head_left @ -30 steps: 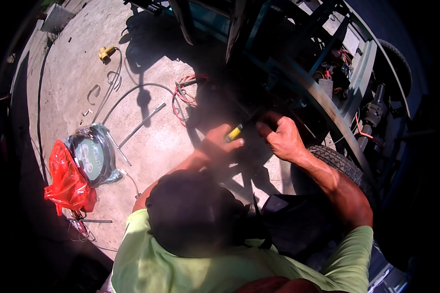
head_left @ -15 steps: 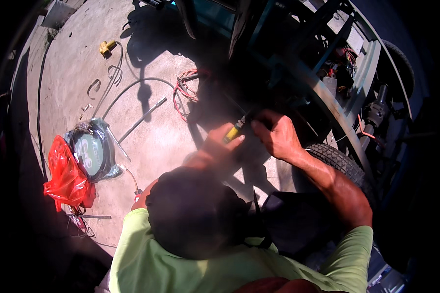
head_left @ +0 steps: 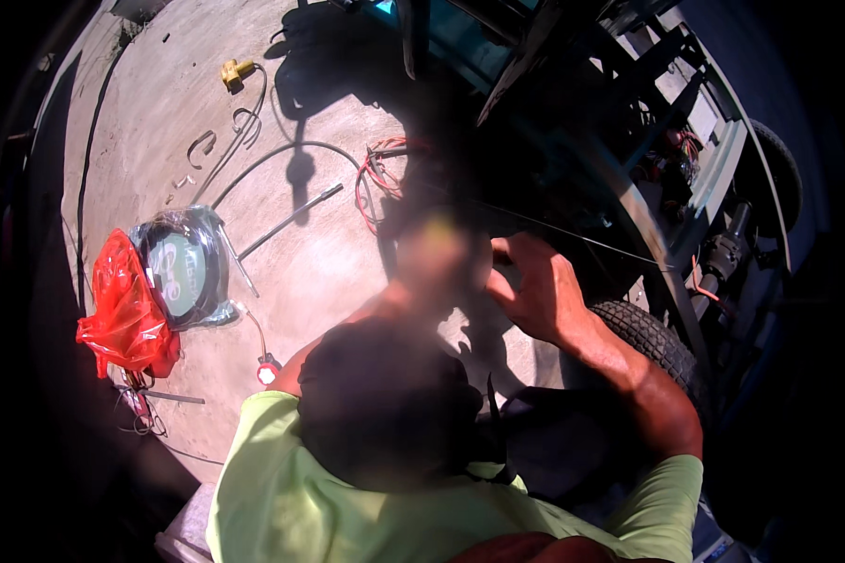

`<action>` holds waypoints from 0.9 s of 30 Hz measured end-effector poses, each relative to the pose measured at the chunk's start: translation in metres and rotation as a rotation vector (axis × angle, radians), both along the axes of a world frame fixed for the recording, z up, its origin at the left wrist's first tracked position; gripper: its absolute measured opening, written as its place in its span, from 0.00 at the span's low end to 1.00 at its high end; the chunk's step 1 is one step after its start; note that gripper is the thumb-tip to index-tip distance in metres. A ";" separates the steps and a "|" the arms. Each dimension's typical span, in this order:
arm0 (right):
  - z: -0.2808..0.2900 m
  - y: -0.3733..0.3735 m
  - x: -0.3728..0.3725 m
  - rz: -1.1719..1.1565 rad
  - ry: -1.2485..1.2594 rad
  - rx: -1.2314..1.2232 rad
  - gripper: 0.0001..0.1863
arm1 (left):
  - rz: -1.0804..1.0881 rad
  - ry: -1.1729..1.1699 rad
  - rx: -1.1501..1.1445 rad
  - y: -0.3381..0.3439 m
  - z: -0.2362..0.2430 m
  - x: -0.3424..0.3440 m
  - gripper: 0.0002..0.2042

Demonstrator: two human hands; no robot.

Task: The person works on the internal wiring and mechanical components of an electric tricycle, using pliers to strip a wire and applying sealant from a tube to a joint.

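My left hand (head_left: 430, 265), badly blurred, is around a yellow-handled tool (head_left: 438, 235) above the shadowed concrete, below the vehicle frame. My right hand (head_left: 533, 281) is just right of it, fingers curled and thumb toward the left hand; what they grip is too dark to make out. A thin cable or rod (head_left: 582, 235) runs behind my right hand toward the frame (head_left: 652, 225). Red and black leads (head_left: 376, 188) lie just beyond my left hand. My dark cap (head_left: 385, 403) covers much of the lower middle.
A red plastic bag (head_left: 122, 300), a wrapped coil (head_left: 178, 267), a metal rod (head_left: 291, 220), a yellow connector (head_left: 235, 73) with cord and a red-white gauge-like part (head_left: 268, 373) lie on the concrete (head_left: 113, 159) at left. A tire (head_left: 643, 338) and shaft (head_left: 723, 253) are at right.
My right hand has moved slightly down with the fingers shifted. My left hand and the yellow tool have blurred and lifted slightly. The view has shifted, and a thin line now shows toward the frame.
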State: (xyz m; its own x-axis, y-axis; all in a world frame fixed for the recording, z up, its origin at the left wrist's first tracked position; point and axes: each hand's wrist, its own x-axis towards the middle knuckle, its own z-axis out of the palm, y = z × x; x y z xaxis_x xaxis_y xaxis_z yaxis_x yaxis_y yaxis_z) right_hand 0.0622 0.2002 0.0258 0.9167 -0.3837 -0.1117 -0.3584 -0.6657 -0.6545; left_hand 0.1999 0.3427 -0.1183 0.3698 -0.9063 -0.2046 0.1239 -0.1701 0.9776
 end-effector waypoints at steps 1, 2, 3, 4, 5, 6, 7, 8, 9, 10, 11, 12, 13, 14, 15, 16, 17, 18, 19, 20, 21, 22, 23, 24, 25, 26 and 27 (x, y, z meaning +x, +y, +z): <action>-0.012 0.001 0.004 0.040 0.142 0.245 0.27 | 0.026 -0.052 -0.071 -0.003 -0.006 0.003 0.24; -0.021 0.004 0.009 0.079 0.187 0.279 0.28 | 0.097 -0.117 -0.109 -0.006 -0.010 0.000 0.17; -0.052 0.007 0.005 0.061 0.129 0.358 0.28 | 0.156 -0.179 -0.153 -0.016 -0.003 -0.003 0.10; -0.079 0.011 0.003 0.049 0.070 0.441 0.29 | 0.220 -0.246 -0.188 -0.024 0.005 -0.005 0.05; -0.083 0.015 0.009 0.040 0.040 0.596 0.28 | 0.302 -0.285 -0.184 -0.028 -0.013 -0.012 0.06; -0.086 0.019 0.017 0.028 0.010 0.753 0.28 | 0.231 -0.198 -0.121 -0.020 -0.017 -0.009 0.12; -0.088 0.021 0.022 0.014 -0.018 0.910 0.27 | 0.160 -0.113 -0.053 -0.014 -0.021 -0.006 0.20; -0.088 0.021 0.025 0.008 -0.012 0.936 0.26 | 0.093 -0.036 0.016 -0.009 -0.025 -0.003 0.28; -0.086 0.022 0.027 -0.006 -0.005 0.958 0.25 | 0.064 0.027 0.080 -0.008 -0.021 0.000 0.28; -0.084 0.024 0.027 -0.015 -0.006 0.963 0.24 | 0.114 0.260 0.069 -0.008 -0.016 -0.002 0.28; -0.083 0.026 0.028 -0.023 -0.006 0.969 0.22 | 0.184 0.490 0.060 -0.006 -0.011 -0.003 0.29; -0.081 0.029 0.026 -0.032 -0.016 0.952 0.21 | 0.139 0.452 0.058 -0.008 -0.002 -0.001 0.28; -0.080 0.030 0.026 -0.037 -0.025 0.937 0.19 | 0.101 0.414 0.058 -0.010 0.009 0.003 0.28; -0.078 0.028 0.026 -0.016 -0.004 0.904 0.18 | 0.061 0.376 0.057 -0.012 0.020 0.008 0.27; -0.074 0.025 0.025 0.006 0.019 0.871 0.17 | 0.023 0.339 0.056 -0.013 0.031 0.014 0.27; -0.071 0.022 0.025 0.030 0.040 0.839 0.17 | -0.013 0.300 0.056 -0.014 0.038 0.021 0.26; -0.066 0.018 0.025 0.042 0.061 0.896 0.16 | -0.049 0.261 0.056 -0.014 0.040 0.028 0.26; -0.062 0.017 0.025 0.063 0.081 0.960 0.15 | -0.079 0.285 0.116 -0.013 0.033 0.043 0.20; -0.060 0.016 0.025 0.081 0.103 1.023 0.15 | -0.150 0.258 -0.058 -0.018 0.037 0.050 0.18; -0.060 0.017 0.024 0.126 0.139 1.027 0.15 | -0.176 0.357 -0.134 -0.020 0.044 0.053 0.17; -0.059 0.016 0.023 0.165 0.173 1.025 0.15 | -0.212 0.464 -0.206 -0.024 0.052 0.055 0.16; -0.059 0.017 0.021 0.203 0.205 1.023 0.15 | -0.202 0.699 -0.177 -0.027 0.062 0.057 0.15; -0.062 0.023 0.019 0.075 0.150 1.271 0.13 | -0.191 0.934 -0.146 -0.030 0.067 0.058 0.14; -0.054 0.027 0.022 -0.016 0.183 1.373 0.13 | -0.180 0.875 -0.154 -0.031 0.062 0.057 0.14; -0.040 0.028 0.026 -0.113 0.212 1.474 0.12 | -0.174 0.816 -0.158 -0.033 0.057 0.055 0.14; -0.033 0.029 0.027 -0.212 0.241 1.573 0.12 | -0.177 0.754 -0.185 -0.034 0.055 0.054 0.14; -0.034 0.030 0.025 -0.242 0.181 1.606 0.12 | -0.183 0.694 -0.212 -0.036 0.058 0.053 0.13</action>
